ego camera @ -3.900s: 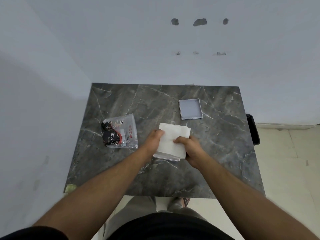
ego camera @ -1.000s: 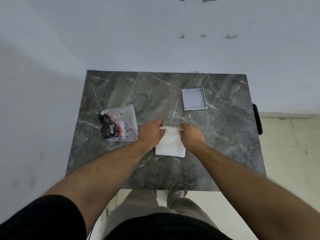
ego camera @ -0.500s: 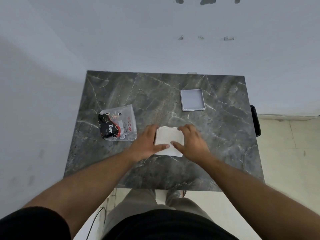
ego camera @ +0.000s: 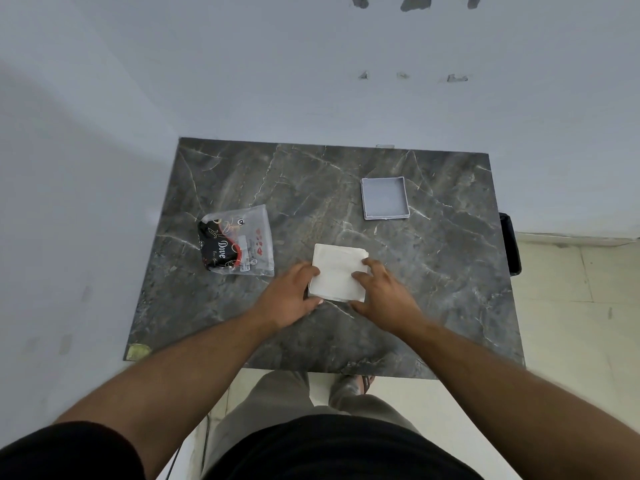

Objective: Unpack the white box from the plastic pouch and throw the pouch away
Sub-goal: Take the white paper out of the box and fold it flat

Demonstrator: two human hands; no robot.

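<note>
A flat white square packet (ego camera: 337, 271) lies in the middle of the dark marble table (ego camera: 450, 289); I cannot tell box from pouch on it. My left hand (ego camera: 291, 292) grips its left edge, thumb at the lower left corner. My right hand (ego camera: 384, 292) has fingers spread on its right side and thumb at the lower right edge. Left of the hands lies a clear plastic pouch (ego camera: 239, 240) holding a black "Dove" item, untouched.
A shallow white open box or lid (ego camera: 384, 198) sits at the back right of the table. A black bin (ego camera: 512, 244) stands on the floor past the table's right edge. Walls close off the back and left sides.
A second ago both hands pinched the packet's far edge with it raised. It now lies flat, and the hands have slid back to its left and right sides.
</note>
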